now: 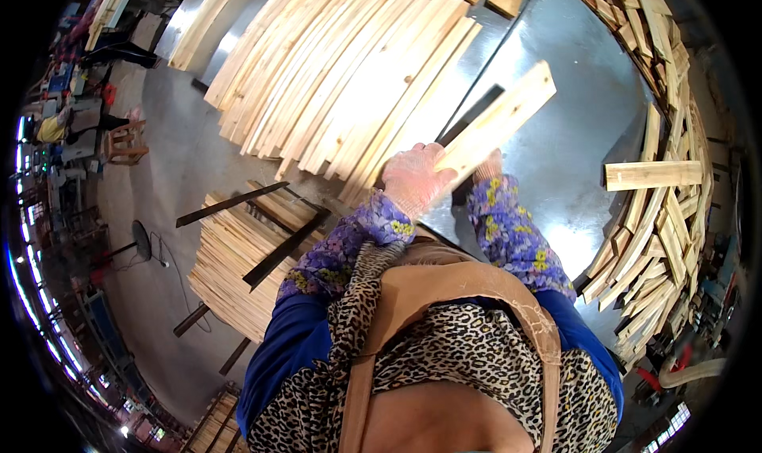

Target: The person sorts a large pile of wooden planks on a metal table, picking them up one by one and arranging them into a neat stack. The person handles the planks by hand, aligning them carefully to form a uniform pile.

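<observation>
A pale wooden board (508, 111) slants up and to the right over the metal table (571, 159). My left hand (414, 179), in a light knitted glove, is closed round the board's near end, thumb on its top face. At the board's right edge is my right hand (490, 165), also gloved, gripping from the side; the board hides most of its fingers. Left of the held board, a row of similar pale boards (341, 80) lies side by side on the table, with the nearest ends close to my left hand.
Stacked boards (230, 262) with dark bars (286, 250) stand low at my left. Wood offcuts (667, 239) are heaped along the right side, one board (652, 175) jutting toward the table. A fan (141, 240), a wooden stool (127, 142) and another person (57, 127) are farther left.
</observation>
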A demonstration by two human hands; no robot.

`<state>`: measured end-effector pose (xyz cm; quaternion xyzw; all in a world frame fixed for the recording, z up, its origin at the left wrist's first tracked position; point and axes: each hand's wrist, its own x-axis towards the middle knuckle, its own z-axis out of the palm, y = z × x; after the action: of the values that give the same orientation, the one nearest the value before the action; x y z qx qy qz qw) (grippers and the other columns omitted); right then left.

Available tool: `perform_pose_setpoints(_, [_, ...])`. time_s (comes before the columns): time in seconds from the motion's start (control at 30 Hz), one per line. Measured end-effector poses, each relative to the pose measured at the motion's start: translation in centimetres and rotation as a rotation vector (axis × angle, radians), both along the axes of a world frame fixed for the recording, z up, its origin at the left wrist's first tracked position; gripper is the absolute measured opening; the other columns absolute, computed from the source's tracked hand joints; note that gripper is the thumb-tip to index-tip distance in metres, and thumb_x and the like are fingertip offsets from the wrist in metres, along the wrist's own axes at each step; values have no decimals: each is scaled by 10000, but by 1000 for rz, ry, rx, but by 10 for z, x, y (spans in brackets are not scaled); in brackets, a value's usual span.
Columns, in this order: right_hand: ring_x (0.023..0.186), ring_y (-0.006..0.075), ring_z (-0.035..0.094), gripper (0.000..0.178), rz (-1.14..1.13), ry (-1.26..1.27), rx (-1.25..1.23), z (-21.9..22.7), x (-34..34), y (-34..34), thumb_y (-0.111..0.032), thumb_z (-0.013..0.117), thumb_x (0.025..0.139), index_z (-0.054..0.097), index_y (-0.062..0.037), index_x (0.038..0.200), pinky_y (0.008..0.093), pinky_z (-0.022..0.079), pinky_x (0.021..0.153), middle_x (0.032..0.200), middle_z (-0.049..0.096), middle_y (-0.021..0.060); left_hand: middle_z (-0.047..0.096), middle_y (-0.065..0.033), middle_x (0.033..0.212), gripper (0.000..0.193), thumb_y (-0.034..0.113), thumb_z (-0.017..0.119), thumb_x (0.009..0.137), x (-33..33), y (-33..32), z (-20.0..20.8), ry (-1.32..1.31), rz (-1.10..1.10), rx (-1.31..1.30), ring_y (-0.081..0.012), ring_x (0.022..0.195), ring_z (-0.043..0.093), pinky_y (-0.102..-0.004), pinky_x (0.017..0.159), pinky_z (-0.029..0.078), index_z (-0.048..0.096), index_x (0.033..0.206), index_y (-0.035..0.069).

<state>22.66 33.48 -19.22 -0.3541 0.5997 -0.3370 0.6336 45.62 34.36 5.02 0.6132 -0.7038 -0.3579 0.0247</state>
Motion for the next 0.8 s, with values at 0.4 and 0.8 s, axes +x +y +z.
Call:
perform_pose_setpoints(0.4, [1258,343,684,727,-1073,487,12,133,-370,7,-383,743,1025,532,95,1531,428,523,1082,1389,704,246,470,-255,1618,932,317,866,873,-39,-24,-46,-724,78,-322,-433,1523,432,-528,1331,285,447,1668,71])
perform_pose_setpoints(0.8, [1253,430,663,599,20,850,-274,164,-350,99,-449,777,948,673,-8,1341,519,524,1125,1273,727,239,548,-253,1546,1003,425,855,837,-395,-35,-103,-126,-465,-295,-440,1465,497,-538,1220,425,418,1641,15])
